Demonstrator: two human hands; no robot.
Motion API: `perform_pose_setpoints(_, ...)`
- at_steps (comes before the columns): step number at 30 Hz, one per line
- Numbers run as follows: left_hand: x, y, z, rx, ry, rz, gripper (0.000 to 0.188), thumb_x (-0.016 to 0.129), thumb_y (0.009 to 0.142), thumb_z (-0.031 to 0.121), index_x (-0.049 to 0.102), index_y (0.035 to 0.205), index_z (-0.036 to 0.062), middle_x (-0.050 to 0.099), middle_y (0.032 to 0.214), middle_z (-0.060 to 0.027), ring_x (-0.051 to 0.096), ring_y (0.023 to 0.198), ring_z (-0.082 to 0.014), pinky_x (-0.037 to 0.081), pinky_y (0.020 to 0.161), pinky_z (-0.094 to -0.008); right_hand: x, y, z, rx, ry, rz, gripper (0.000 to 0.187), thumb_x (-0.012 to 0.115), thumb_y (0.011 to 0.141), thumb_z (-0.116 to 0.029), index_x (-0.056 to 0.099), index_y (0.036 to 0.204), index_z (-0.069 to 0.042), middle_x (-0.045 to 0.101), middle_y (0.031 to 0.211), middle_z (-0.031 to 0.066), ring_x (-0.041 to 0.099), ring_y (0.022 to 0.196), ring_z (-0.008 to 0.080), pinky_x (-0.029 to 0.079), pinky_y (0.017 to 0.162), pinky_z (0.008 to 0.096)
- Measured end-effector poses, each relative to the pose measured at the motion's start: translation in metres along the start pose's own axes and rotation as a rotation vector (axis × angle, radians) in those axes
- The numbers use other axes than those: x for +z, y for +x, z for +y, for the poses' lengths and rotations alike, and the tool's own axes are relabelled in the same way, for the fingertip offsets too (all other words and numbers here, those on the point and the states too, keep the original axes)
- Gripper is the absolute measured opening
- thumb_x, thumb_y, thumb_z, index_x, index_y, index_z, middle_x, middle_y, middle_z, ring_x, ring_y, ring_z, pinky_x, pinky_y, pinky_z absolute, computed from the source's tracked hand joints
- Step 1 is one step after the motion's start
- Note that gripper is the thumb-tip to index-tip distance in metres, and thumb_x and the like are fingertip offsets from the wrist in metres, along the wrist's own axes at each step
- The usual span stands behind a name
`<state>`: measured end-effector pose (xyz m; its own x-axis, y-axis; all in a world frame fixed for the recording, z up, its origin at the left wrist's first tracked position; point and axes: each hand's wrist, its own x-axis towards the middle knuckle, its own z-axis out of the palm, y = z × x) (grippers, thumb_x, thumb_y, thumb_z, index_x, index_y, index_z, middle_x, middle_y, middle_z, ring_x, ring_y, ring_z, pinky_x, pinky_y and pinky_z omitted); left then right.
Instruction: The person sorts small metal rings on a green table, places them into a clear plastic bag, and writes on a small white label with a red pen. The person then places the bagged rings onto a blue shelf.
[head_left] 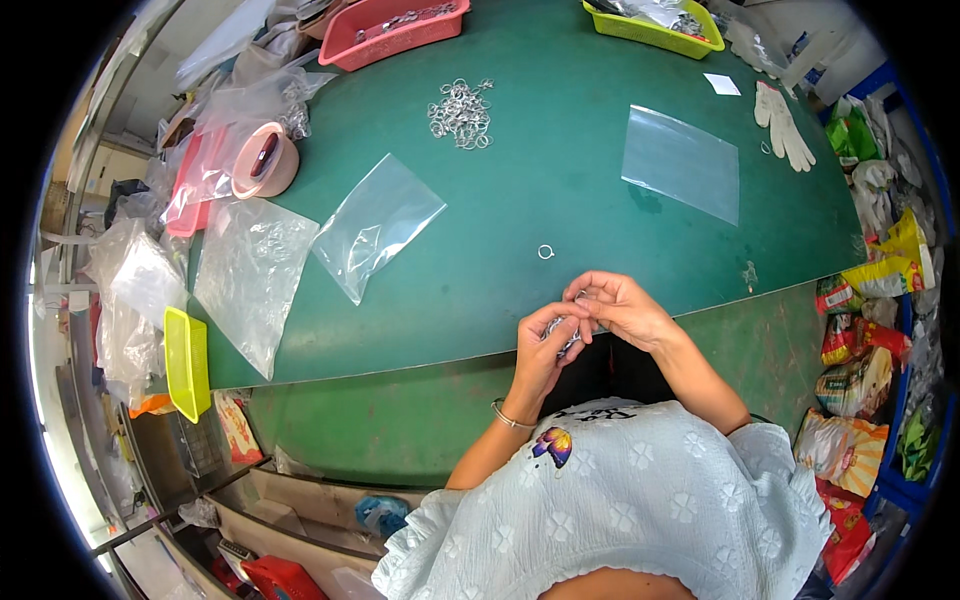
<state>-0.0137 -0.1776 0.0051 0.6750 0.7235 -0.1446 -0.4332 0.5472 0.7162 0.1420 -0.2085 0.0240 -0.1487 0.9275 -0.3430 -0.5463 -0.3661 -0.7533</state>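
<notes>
My left hand (537, 352) is curled around several small silver metal rings (569, 340), just off the near edge of the green table (540, 190). Against its fingertips my right hand (624, 308) is pinched closed. Whatever sits between those right fingertips is mostly hidden; it looks like one of the metal rings. A single metal ring (546, 252) lies on the table just beyond my hands. Farther off, left of centre, is a loose pile of similar rings (462, 113).
Clear plastic bags (380, 225) lie left, another plastic bag (682, 165) right. A pink basket (350, 50) and a yellow-green basket (650, 38) stand at the far edge. A pale pink tub (266, 178) sits left; a white glove (784, 125) lies right.
</notes>
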Motion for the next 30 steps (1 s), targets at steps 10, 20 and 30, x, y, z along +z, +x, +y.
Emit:
perform_pose_setpoints(10, 0.012, 0.009, 0.002, -0.200, -0.302, 0.403, 0.033, 0.042, 0.096, 0.031, 0.055, 0.103, 0.0011, 0.055, 0.075, -0.0041, 0.051, 0.058, -0.0093, 0.030, 0.037, -0.0168, 0.016, 0.005, -0.002, -0.281, -0.358, 0.158, 0.017, 0.059, 0.085, -0.006, 0.059, 0.100, 0.001, 0.060, 0.082, 0.0048, 0.054, 0.068, 0.0074, 0.044, 0.061, 0.0204)
perform_pose_setpoints(20, -0.013, 0.016, 0.003, -0.283, -0.520, 0.293, 0.029, 0.048, 0.093, 0.034, 0.057, 0.090, 0.0062, 0.059, 0.074, -0.0028, 0.057, 0.061, -0.0103, 0.040, 0.038, -0.0192, 0.020, 0.016, -0.033, -0.544, -0.956, -0.305, 0.018, 0.059, 0.080, -0.005, 0.063, 0.096, 0.001, 0.064, 0.091, 0.0106, 0.060, 0.079, 0.0236, 0.048, 0.071, 0.0317)
perform_pose_setpoints(30, -0.027, 0.014, 0.003, -0.183, -0.665, 0.167, 0.024, 0.050, 0.092, 0.026, 0.057, 0.094, 0.0026, 0.060, 0.081, -0.0083, 0.058, 0.070, -0.0141, 0.043, 0.041, -0.0190, 0.009, 0.045, -0.020, -0.597, -0.932, 0.315, 0.018, 0.063, 0.078, -0.007, 0.064, 0.095, 0.000, 0.061, 0.092, 0.0097, 0.056, 0.088, 0.0257, 0.044, 0.083, 0.0359)
